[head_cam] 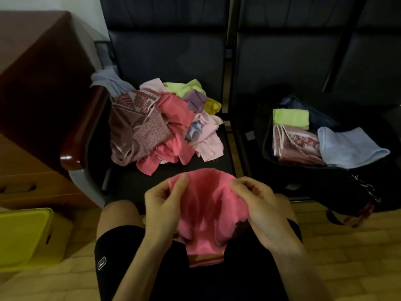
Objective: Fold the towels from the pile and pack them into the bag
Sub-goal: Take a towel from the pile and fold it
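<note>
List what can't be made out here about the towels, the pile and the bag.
All in the head view:
- Pink towel: its corners, bunched between the left hand and right hand.
- Pile: how many towels, since the upper ones cover the lower.
- Bag: what lies under its folded towels; its sides are lost in shadow.
- Yellow thing: cut off by the left edge.
- Shorts logo: too small to read.

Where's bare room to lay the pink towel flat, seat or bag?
Seat front, between the pile and the seat edge, is bare. Bag: only a lining patch between green towel and blue towel; maroon towel fills the rest.
</note>
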